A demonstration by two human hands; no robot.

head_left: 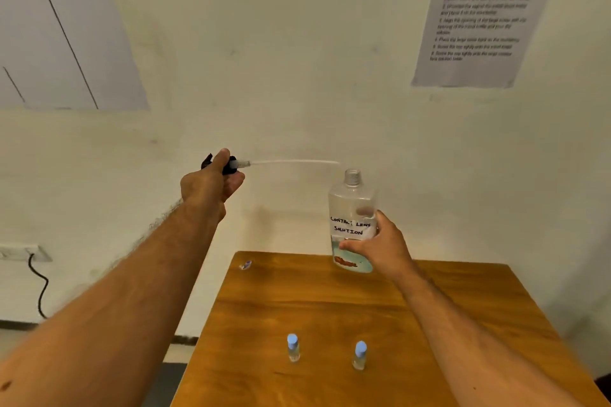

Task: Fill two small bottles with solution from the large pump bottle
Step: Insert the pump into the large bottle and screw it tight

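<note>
- Head view: the left hand (213, 180) is raised off to the left of the table (330, 307), fingers curled round the black pump head (228, 164), whose thin white dip tube (294, 162) sticks out sideways toward the right.
- The tube's far end hangs just above and left of the open threaded neck of the large pump bottle (352, 205).
- The right hand (380, 246) grips that clear bottle low on its body, beside a handwritten label reading "CONTACT LENS SOLUTION"; the bottle is upright near the table's far edge.
- Two small bottles with blue caps stand upright near the front of the table, apart from each other: the left small bottle (293, 348) and the right small bottle (359, 355).
- A printed sheet (482, 16) hangs on the wall at upper right.
</note>
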